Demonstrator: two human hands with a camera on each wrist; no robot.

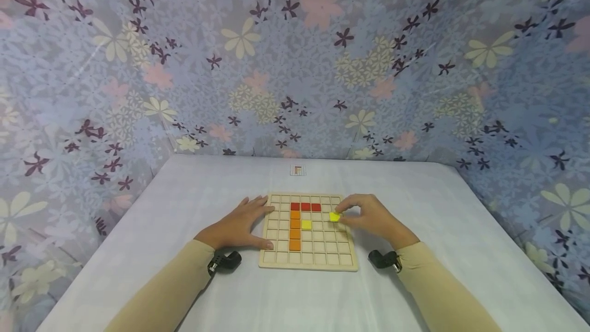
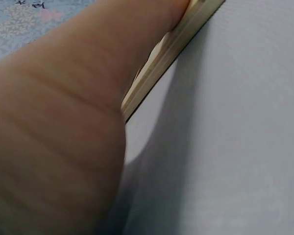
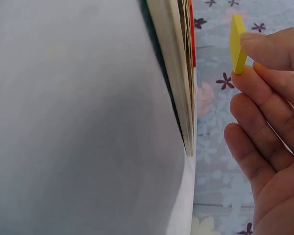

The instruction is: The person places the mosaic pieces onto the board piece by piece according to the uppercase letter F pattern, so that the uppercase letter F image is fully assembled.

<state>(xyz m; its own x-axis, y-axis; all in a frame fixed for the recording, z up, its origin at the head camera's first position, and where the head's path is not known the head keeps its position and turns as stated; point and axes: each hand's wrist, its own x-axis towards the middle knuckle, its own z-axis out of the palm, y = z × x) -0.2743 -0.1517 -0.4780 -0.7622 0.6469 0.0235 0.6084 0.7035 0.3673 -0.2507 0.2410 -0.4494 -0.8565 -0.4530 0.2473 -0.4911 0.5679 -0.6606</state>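
Observation:
A wooden grid board [image 1: 319,259] lies on the table. Three red tiles [image 1: 306,207] form a row near its far side, and several orange tiles [image 1: 295,232] run in a column below the leftmost one. One yellow tile [image 1: 306,225] sits in a cell right beside that column. My right hand [image 1: 373,221] pinches another yellow tile [image 3: 237,44] between thumb and fingertips, held up over the board's right part. With fingers and thumb spread, my left hand [image 1: 237,224] rests at the board's left edge, its thumb [image 1: 261,242] on the frame.
A small card [image 1: 298,170] with a coloured grid pattern lies beyond the board. A white cloth [image 1: 193,296] covers the table, and a flowered curtain [image 1: 295,65] hangs behind it. Each wrist wears a black camera mount [image 1: 225,261].

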